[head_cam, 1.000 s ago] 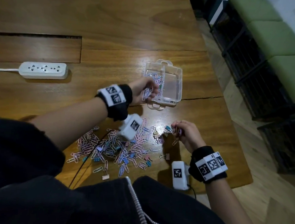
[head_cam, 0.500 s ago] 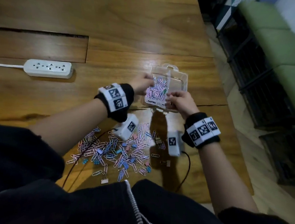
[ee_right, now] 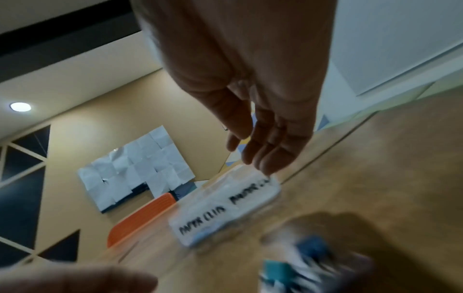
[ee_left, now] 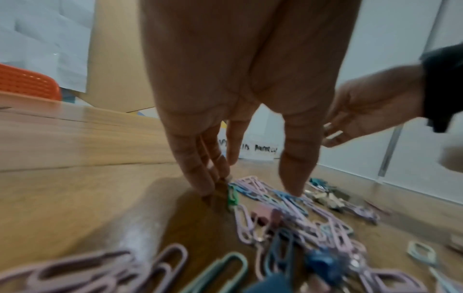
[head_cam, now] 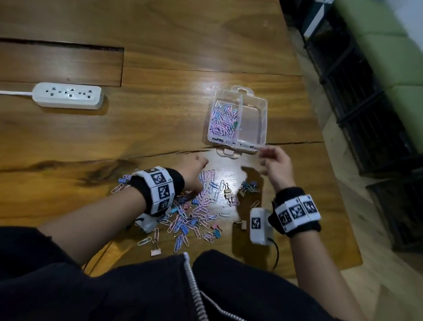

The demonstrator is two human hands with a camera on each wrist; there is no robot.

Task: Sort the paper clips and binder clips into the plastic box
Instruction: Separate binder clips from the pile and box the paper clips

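**Clips lying loose on the table, box part filled**

Clips (head_cam: 201, 205) are lying scattered on the wooden table (head_cam: 165, 28), paper clips mixed with small binder clips. Just beyond them the clear box (head_cam: 264, 119) is sitting open, its left compartment holding pastel paper clips. The left hand (head_cam: 191, 169) is reaching down into the pile, its grip spread, fingertips (ee_left: 200, 188) touching the table beside a green clip. The right hand (head_cam: 276, 163) is hovering near the box's front right corner, grip loose and holding nothing. A power strip (head_cam: 67, 95) is lying well to the left.
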